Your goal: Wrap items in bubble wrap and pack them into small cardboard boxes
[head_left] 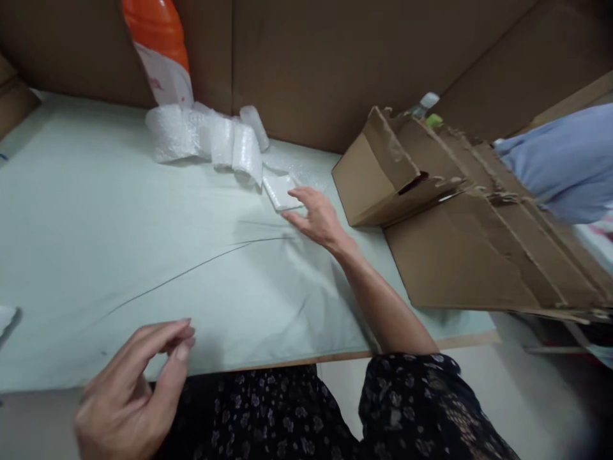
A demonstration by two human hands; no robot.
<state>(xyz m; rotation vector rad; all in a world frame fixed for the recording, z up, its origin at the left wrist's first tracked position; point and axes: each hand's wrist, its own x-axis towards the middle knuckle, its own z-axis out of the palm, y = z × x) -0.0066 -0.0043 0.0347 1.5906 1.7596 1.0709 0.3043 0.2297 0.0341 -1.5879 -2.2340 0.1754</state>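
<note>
My right hand [313, 217] reaches over the table with thumb and fingers apart, at the near right edge of a flat white packet [280, 190] that looks like folded bubble wrap. Whether the fingertips touch it I cannot tell. Beyond it, several rolled pieces of clear bubble wrap [223, 140] stand in a row. Closer to me, my left hand [138, 383] hovers by the table's front edge, its fingers curled and the thumb tip close to the fingertips. Nothing shows between them. Across the pale green cloth [96, 236] runs a thin dark line, a thread or a crease.
An orange bottle [160, 51] with a white label stands at the back against a cardboard wall [297, 70]. Open cardboard boxes [460, 255] fill the right side, with a bottle cap [430, 99] and blue fabric [565, 160] above them. A white scrap [6, 317] lies far left.
</note>
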